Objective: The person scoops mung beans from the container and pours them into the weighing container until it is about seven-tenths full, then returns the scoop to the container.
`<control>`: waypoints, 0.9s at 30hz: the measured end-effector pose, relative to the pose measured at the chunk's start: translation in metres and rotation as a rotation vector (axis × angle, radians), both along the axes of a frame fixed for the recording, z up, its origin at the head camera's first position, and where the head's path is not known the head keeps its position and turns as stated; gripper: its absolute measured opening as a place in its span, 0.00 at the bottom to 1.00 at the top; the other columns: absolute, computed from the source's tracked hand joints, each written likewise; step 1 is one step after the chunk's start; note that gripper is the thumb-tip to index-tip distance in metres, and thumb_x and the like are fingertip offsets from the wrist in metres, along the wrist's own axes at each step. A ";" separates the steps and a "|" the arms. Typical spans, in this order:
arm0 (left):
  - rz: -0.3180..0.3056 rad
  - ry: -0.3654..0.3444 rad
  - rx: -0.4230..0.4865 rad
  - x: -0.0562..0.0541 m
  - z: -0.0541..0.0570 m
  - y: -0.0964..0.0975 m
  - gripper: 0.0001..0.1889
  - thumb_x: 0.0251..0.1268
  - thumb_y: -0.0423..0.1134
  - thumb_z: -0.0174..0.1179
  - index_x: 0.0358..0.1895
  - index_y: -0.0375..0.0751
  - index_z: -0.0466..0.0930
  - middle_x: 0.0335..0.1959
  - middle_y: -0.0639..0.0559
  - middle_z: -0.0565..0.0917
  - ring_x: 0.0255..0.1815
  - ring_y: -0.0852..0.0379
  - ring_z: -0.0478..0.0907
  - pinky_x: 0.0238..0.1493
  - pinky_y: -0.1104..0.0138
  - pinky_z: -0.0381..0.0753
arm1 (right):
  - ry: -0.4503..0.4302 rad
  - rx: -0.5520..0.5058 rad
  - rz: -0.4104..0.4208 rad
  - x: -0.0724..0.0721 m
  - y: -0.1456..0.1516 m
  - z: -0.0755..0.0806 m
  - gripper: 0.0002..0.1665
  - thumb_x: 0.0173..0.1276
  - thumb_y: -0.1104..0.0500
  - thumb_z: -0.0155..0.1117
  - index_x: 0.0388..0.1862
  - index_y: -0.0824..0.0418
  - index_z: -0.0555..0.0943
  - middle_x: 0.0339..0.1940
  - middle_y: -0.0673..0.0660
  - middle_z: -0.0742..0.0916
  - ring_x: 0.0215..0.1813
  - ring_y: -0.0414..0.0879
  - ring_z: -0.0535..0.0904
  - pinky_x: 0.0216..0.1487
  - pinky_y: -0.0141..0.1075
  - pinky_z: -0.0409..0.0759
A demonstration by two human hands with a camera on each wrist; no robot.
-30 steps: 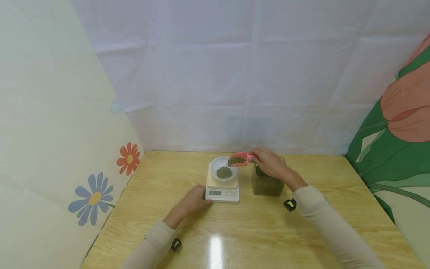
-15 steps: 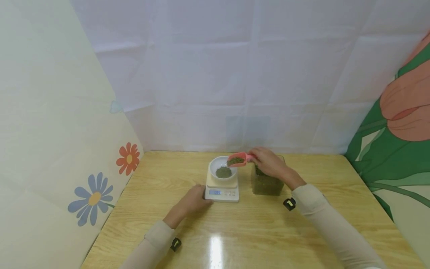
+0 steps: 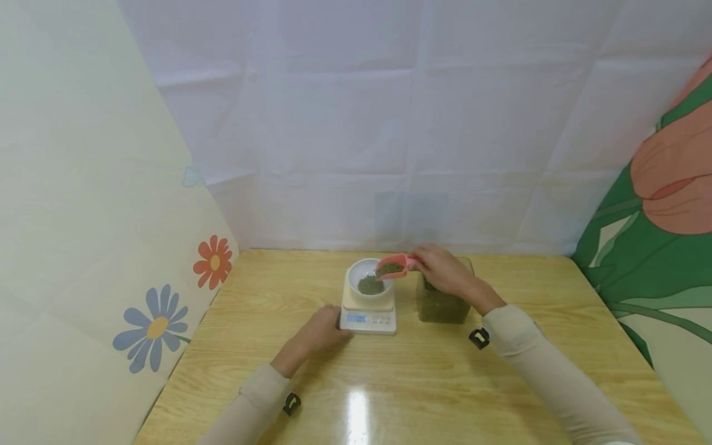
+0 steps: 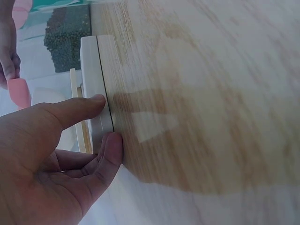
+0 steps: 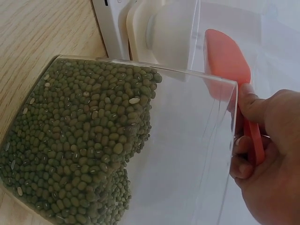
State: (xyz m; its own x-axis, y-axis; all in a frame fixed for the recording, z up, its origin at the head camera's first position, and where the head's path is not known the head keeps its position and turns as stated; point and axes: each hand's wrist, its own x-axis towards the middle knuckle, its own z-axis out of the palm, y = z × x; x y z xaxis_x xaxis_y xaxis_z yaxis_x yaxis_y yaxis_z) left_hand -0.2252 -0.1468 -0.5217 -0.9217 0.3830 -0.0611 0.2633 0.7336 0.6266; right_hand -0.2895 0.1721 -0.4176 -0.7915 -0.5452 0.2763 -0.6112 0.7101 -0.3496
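In the head view, my right hand (image 3: 444,269) grips the handle of a pink scoop (image 3: 404,259) loaded with green mung beans (image 3: 389,268). The scoop is tilted over the right rim of a white bowl (image 3: 357,269), which holds a small heap of beans. Under the bowl is a white kitchen scale (image 3: 382,329) with its display lit. My left hand (image 3: 322,330) holds the scale's front left corner; the left wrist view shows the thumb and curled fingers (image 4: 112,147) against its edge. The right wrist view shows my thumb and fingers round the scoop handle (image 5: 253,140).
Just right of the scale stands a clear square container (image 3: 443,309), partly filled with mung beans (image 5: 70,140). Everything stands on a wood-grain table (image 3: 423,383). A white cloth backdrop (image 3: 334,154) hangs behind it, with flowered panels at both sides.
The scale's display has lit up. The scoop has dipped slightly at the bowl's rim. My left hand stays at the scale's corner.
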 end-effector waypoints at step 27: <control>0.021 -0.020 0.010 -0.001 -0.002 -0.002 0.14 0.62 0.37 0.73 0.47 0.35 0.83 0.35 0.50 0.80 0.33 0.56 0.76 0.36 0.64 0.81 | 0.000 0.037 0.003 0.000 -0.007 0.000 0.15 0.78 0.57 0.66 0.53 0.68 0.85 0.46 0.61 0.89 0.52 0.58 0.86 0.59 0.54 0.85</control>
